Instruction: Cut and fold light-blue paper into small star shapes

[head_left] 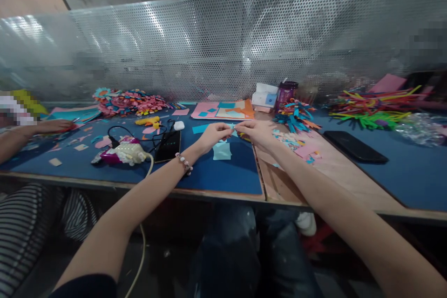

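Observation:
My left hand (213, 137), with a beaded bracelet on the wrist, pinches one side of a small light-blue piece of paper (233, 127). On its other side, the fingertips of my right hand (258, 133) close on the same piece. Both hands are just above the blue mat, with their fingertips almost meeting. Below them lies a pale aqua paper square (222, 151). A brighter blue paper strip (199, 129) rests behind my left hand. Something yellow (246, 137) shows partly under my right hand; its kind is hidden.
Left of me are a black phone (168, 145), a power strip (123, 152) with cables, and a yellow glue gun (148, 122). Coloured sheets (223, 111) lie behind. Paper scraps (296, 142) and another phone (355, 146) are to the right. A co-worker's hand (57, 126) is at far left.

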